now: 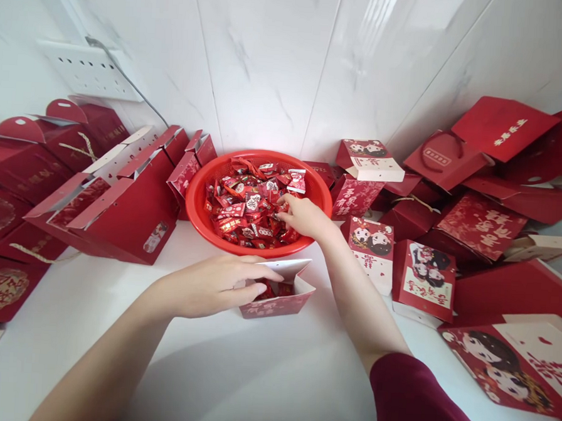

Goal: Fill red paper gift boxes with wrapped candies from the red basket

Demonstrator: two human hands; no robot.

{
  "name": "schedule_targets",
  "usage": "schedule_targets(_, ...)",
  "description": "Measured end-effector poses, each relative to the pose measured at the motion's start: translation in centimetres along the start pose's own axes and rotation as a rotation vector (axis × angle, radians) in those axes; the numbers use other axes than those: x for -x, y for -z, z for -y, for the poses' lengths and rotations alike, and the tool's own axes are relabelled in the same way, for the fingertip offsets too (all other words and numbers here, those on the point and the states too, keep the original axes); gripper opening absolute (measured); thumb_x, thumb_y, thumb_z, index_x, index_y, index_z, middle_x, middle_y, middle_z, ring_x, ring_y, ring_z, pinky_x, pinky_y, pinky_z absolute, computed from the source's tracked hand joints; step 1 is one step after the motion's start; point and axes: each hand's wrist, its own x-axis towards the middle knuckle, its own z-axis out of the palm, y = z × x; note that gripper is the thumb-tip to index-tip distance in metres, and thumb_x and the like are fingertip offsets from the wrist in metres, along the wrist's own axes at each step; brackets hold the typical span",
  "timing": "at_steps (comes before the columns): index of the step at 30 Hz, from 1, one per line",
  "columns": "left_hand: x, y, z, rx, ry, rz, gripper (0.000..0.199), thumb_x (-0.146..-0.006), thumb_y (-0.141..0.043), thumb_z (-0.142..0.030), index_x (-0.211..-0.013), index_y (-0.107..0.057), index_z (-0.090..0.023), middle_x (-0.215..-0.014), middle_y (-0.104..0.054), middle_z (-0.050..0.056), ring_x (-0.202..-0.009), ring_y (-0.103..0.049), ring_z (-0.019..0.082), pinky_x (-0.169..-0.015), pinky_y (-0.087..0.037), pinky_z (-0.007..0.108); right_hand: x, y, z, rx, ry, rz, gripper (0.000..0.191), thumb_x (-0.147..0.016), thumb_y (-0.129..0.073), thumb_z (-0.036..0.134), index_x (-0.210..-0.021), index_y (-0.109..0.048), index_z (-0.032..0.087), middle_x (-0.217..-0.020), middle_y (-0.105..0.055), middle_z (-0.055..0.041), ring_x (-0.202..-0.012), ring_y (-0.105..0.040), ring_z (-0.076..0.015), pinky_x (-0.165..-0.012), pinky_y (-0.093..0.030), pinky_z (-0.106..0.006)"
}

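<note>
Wrapped red candies [250, 202] lie heaped in a red plastic basket [196, 215]. My right hand [304, 217] reaches over the basket's right rim, its fingers curled onto candies at the side of the heap; the fingertips are partly hidden among the wrappers. In front of the basket stands a small red paper gift box [276, 307], its top open and a few red candies [284, 290] showing inside. My left hand [215, 285] holds this box by its left side, with fingers and thumb reaching over the opening.
Tall red gift boxes [130, 212] stand at left, beside more with rope handles [29, 244]. Small boxes with cartoon couples [370, 250] and a pile of red boxes [478, 224] fill the right. Behind rises a white tiled wall [270, 65] with a power strip [88, 71].
</note>
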Motion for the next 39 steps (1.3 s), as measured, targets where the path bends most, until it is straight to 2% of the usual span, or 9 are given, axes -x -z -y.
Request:
schedule_targets(4,0.0,0.0,0.0,0.007,-0.001,-0.001,0.039,-0.103,-0.039,-0.033,-0.138,-0.056,-0.033,-0.135,-0.062,-0.001,-0.119,-0.061,0.021,-0.1,-0.045,0.029,-0.5,-0.5,-0.1,0.016,-0.01,0.095,0.052,-0.089,-0.061,0.038,-0.138,-0.052,0.024,-0.127,-0.067,-0.012,-0.108,-0.066,-0.0274,-0.085,-0.048,-0.033)
schedule_targets(10,0.0,0.0,0.2,-0.001,0.003,0.014,0.039,-0.103,-0.039,-0.031,-0.138,-0.055,-0.035,-0.138,-0.06,-0.002,-0.123,-0.058,0.02,-0.102,-0.044,0.028,-1.0,-0.7,0.1,0.049,-0.045,0.163,0.058,-0.083,-0.067,0.035,-0.137,-0.053,0.021,-0.128,-0.066,-0.015,-0.107,-0.066,-0.0304,-0.083,-0.048,-0.036)
schedule_targets(13,-0.1,0.0,0.3,0.007,0.0,0.016,0.039,-0.104,-0.039,-0.03,-0.139,-0.055,-0.034,-0.139,-0.059,-0.002,-0.124,-0.058,0.021,-0.102,-0.044,0.029,-1.0,-0.7,0.1,0.041,-0.018,0.149,0.04,-0.084,-0.066,0.032,-0.12,-0.063,0.017,-0.114,-0.071,-0.0155,-0.097,-0.068,-0.0282,-0.077,-0.047,-0.033)
schedule_targets(16,-0.1,0.0,0.2,0.011,0.006,0.012,0.039,-0.104,-0.039,-0.03,-0.139,-0.055,-0.034,-0.139,-0.06,-0.002,-0.122,-0.059,0.021,-0.102,-0.044,0.029,-0.7,-0.4,0.0,-0.003,0.043,0.127,0.02,-0.089,-0.06,0.032,-0.098,-0.068,0.016,-0.088,-0.074,-0.0107,-0.082,-0.068,-0.0224,-0.071,-0.045,-0.029)
schedule_targets(21,0.0,0.1,-0.2,-0.009,0.002,0.018,0.039,-0.102,-0.046,-0.038,-0.139,-0.053,-0.037,-0.14,-0.059,-0.003,-0.125,-0.058,0.022,-0.101,-0.045,0.029,0.2,0.9,-0.2,-0.099,0.158,0.05,0.034,-0.098,-0.046,0.036,-0.075,-0.064,0.017,-0.075,-0.069,-0.0026,-0.07,-0.06,-0.0132,-0.069,-0.041,-0.024)
schedule_targets(26,0.5,-0.1,-0.6,-0.097,-0.045,0.068,0.058,-0.089,-0.062,-0.057,-0.143,-0.049,-0.041,-0.149,-0.05,-0.001,-0.133,-0.051,0.029,-0.109,-0.041,0.038,3.0,3.7,-0.5,-0.281,0.287,-0.098,0.034,-0.093,-0.053,0.04,-0.069,-0.059,0.017,-0.063,-0.056,0.0028,-0.061,-0.048,-0.0111,-0.062,-0.036,-0.024)
schedule_targets(31,0.8,-0.4,-0.7,-0.079,-0.133,0.137,0.06,-0.085,-0.068,-0.053,-0.141,-0.052,-0.039,-0.152,-0.047,0.002,-0.136,-0.049,0.029,-0.11,-0.04,0.038,8.2,7.1,-0.1,-0.566,0.36,-0.175,0.034,-0.093,-0.057,0.045,-0.07,-0.057,0.018,-0.068,-0.057,0.0006,-0.064,-0.049,-0.0117,-0.062,-0.04,-0.025)
schedule_targets(35,0.7,-0.5,-0.3,-0.059,-0.143,0.107,0.06,-0.084,-0.07,-0.053,-0.14,-0.053,-0.04,-0.15,-0.05,0.001,-0.135,-0.05,0.03,-0.109,-0.042,0.037,11.3,8.6,0.8,-0.689,0.455,-0.078,0.029,-0.093,-0.059,0.041,-0.073,-0.061,0.02,-0.071,-0.062,-0.001,-0.064,-0.053,-0.0119,-0.061,-0.043,-0.026)
schedule_targets(39,0.5,-0.5,-0.2,-0.029,-0.11,0.102,0.057,-0.083,-0.072,-0.05,-0.136,-0.058,-0.035,-0.137,-0.062,0.002,-0.12,-0.062,0.028,-0.1,-0.047,0.032,12.6,8.7,2.4,-0.552,0.636,0.126,0.025,-0.096,-0.055,0.035,-0.076,-0.062,0.022,-0.073,-0.064,-0.0005,-0.064,-0.055,-0.0103,-0.063,-0.045,-0.023)
